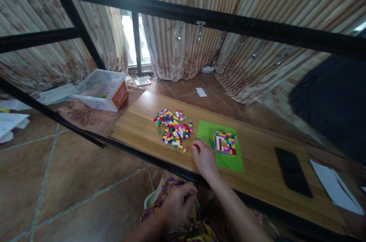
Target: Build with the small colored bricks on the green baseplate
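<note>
A small orange brick (193, 143) shows at the fingertips of the right hand (205, 158), near the front edge of the table (263, 173); thumb and forefinger pinch it and the other fingers curl in. Just beyond it toward the table's left end is one loose pile of bricks (178, 131), too many to count, in red, yellow, blue, green, pink, purple and white. On the other side of the hand, one green board (228, 163) reaches from near the table's back edge toward the front edge. It carries one brick block (225, 143), rectangular and many-coloured on top.

The left hand (180, 201) is over the lap, below the front edge, loosely curled; its fingertips are partly hidden, so I cannot tell how far closed it is or whether it holds anything.

One dark phone (294, 172) lies toward the table's right end, and one white paper (328, 181) is beside that end. Past the left edge stands one clear plastic box (111, 105) with an orange label; green and pink bits (103, 95) lie inside, too blurred to count.
</note>
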Available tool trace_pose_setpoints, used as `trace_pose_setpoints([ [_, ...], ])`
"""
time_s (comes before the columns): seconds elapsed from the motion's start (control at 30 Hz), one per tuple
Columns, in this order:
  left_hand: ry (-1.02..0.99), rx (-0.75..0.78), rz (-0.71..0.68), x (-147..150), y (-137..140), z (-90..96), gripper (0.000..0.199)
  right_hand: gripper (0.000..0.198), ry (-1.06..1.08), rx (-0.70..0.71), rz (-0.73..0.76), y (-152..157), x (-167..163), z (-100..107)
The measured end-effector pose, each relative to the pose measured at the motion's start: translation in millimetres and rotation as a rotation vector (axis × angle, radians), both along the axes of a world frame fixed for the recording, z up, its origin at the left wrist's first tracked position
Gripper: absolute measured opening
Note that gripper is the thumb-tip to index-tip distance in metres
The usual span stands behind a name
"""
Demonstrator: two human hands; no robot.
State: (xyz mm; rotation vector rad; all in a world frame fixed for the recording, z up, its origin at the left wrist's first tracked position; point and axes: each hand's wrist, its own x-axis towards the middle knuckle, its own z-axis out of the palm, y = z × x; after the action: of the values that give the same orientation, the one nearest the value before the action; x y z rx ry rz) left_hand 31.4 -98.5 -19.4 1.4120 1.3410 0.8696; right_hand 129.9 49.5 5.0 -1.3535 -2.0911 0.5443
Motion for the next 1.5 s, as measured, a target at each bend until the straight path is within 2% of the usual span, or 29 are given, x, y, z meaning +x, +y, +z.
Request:
trace_pose_setpoints([
  [0.13,-0.051,0.12,0.242,-33.6,29.6,15.1,0.018,0.024,0.193,-0.092,-0.08,-9.7,28.3,12.3],
  [0.17,-0.052,0.163,0.346,-44.7,39.5,18.4,0.019,0.025,0.238,-0.102,-0.116,-11.2,37.9,15.2],
  [0.33,0.112,0.257,0.729,-99.1,89.0,24.7,0.029,0.032,0.303,-0.058,-0.28,-8.7,94.1,21.9],
  [0.4,0.233,0.249,0.793,-114.3,104.8,23.2,0.033,0.035,0.298,-0.06,-0.357,-3.9,116.2,19.4],
  [0.5,0.47,0.282,0.792,-126.8,122.9,19.6,0.035,0.041,0.318,-0.118,-0.456,5.1,141.4,13.2],
  [0.6,0.576,0.327,0.77,-129.2,134.9,14.8,0.036,0.042,0.315,-0.092,-0.491,14.4,152.3,11.0],
  [0.73,0.615,0.347,0.758,-127.3,141.6,7.9,0.037,0.039,0.294,-0.035,-0.514,28.1,148.9,15.9],
  [0.97,0.65,0.325,0.73,-130.2,141.7,5.3,0.032,0.038,0.244,-0.036,-0.514,47.8,136.4,19.9],
  [1.3,0.671,0.327,0.712,-129.3,140.8,6.0,0.03,0.041,0.129,-0.005,-0.504,47.1,137.3,18.4],
  [1.5,0.685,0.314,0.715,-128.6,140.6,6.7,0.032,0.04,0.168,-0.01,-0.498,46.6,127.0,18.8],
])
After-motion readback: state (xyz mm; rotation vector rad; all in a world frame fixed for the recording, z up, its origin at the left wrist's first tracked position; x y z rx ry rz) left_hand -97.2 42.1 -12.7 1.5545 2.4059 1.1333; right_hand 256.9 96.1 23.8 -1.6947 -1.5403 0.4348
